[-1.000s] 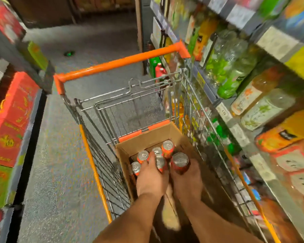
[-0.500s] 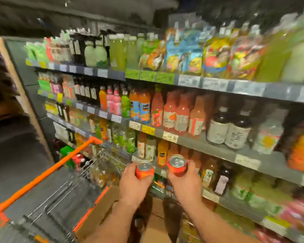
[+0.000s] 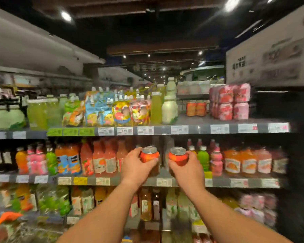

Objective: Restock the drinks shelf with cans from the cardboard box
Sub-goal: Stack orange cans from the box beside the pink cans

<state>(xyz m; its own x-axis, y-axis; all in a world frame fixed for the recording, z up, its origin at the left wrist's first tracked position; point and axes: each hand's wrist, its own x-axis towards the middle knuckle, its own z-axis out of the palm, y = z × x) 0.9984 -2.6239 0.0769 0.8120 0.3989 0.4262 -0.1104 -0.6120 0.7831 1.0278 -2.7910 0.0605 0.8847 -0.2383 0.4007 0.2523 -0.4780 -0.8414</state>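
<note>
Gripping one orange-red can apiece, both hands are raised in the lower middle of the frame in front of the drinks shelf. The left hand (image 3: 136,168) wraps its fingers and thumb around the left can (image 3: 149,154), whose silver lid faces up and slightly toward the camera; the right hand (image 3: 188,170) curls around the right can (image 3: 178,156) in the same way, thumb on the near side and fingers behind. The two cans are held upright, near each other but apart, at the level of the middle shelf (image 3: 163,181), in front of a gap between the rows of bottles. Left of that gap stand orange and pink juice bottles (image 3: 98,159); right of it stand green-bodied bottles (image 3: 203,157) and more orange ones (image 3: 232,161). On the top shelf (image 3: 191,129), in the upper right part of the frame, two similar orange cans (image 3: 196,109) sit toward the back, with bare shelf in front of them, between tall pale bottles (image 3: 169,106) on their left and pink multipacks (image 3: 231,102) on their right. Colourful spouted pouches (image 3: 109,111) fill the middle of that shelf. An orange trolley handle (image 3: 4,218) pokes in at the lower left corner. Much of the shelving is blurred, so labels and price tags cannot be read.
</note>
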